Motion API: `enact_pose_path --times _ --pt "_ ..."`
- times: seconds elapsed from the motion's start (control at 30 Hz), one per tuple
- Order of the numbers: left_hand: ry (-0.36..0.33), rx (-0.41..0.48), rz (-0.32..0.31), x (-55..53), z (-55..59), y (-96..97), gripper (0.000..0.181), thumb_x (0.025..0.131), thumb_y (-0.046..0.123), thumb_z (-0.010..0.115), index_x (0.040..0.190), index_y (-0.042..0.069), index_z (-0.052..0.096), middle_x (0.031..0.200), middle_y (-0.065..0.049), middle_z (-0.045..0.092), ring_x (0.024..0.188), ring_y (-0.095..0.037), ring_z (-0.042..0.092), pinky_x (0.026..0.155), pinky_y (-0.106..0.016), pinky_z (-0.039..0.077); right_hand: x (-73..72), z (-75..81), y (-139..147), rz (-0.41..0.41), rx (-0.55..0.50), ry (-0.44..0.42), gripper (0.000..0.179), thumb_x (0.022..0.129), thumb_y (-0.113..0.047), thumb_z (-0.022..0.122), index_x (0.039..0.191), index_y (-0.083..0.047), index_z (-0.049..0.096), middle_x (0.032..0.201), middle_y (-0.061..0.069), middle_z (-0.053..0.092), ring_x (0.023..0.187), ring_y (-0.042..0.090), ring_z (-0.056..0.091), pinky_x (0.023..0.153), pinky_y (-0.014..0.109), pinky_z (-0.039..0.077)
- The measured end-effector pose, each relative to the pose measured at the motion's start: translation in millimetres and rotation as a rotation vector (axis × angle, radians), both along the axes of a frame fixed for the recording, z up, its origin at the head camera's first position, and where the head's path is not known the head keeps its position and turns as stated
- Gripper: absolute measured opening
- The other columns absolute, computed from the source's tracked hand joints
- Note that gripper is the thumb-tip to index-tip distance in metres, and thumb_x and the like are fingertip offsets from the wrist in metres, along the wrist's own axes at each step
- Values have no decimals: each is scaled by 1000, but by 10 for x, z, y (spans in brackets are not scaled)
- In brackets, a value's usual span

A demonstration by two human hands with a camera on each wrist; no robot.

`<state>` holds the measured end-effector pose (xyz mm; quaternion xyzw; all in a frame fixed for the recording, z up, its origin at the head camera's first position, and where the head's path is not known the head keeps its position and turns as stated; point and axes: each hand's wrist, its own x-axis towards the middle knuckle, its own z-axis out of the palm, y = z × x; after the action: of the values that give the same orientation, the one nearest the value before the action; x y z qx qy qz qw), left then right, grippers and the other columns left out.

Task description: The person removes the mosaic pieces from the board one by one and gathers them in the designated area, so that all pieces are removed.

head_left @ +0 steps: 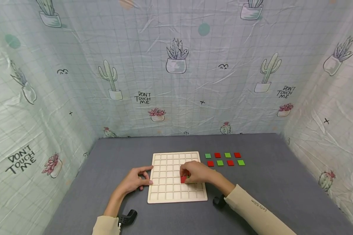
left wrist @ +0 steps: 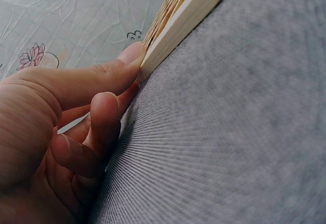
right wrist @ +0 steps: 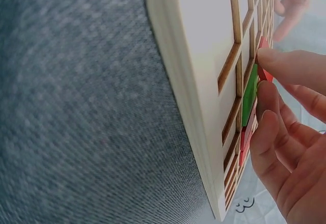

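Note:
A pale wooden board [head_left: 162,188] with a grid of square recesses lies on the grey table. My left hand [head_left: 132,180] touches its left edge with thumb and index finger set apart, the other fingers loosely bent. Over the right-middle of the grid, my right hand [head_left: 196,172] pinches a red square tile [head_left: 183,180], which looks tilted in the right wrist view. Beside that tile, a green tile [right wrist: 249,95] and another red tile [right wrist: 246,140] sit on the board. In the head view my right fingers partly cover these two.
Right of the board, loose square tiles lie in two rows, among them a red tile [head_left: 217,155], a light green tile [head_left: 241,162] and a darker green tile [head_left: 208,156]. Part of one more shows behind my right wrist. A patterned cloth [head_left: 176,98] hangs around the table.

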<state>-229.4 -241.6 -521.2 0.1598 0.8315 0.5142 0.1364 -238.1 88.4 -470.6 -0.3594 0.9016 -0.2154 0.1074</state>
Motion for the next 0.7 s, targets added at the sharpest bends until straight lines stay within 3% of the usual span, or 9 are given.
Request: enact_pose_path --times 0.4,0.7 --pt "-13 5 5 19 -6 4 72 86 14 85 149 1 54 86 -9 68 51 -12 54 49 -31 53 17 10 -4 -1 7 -6 18 85 -15 84 93 -22 69 84 -6 65 74 6 53 67 23 45" --pt "-15 11 10 10 0 7 72 85 14 85 149 1 54 86 -8 67 52 -12 54 49 -31 52 18 43 29 34 -14 -13 14 92 -7 72 96 -21 71 86 -10 67 77 5 55 70 23 47"
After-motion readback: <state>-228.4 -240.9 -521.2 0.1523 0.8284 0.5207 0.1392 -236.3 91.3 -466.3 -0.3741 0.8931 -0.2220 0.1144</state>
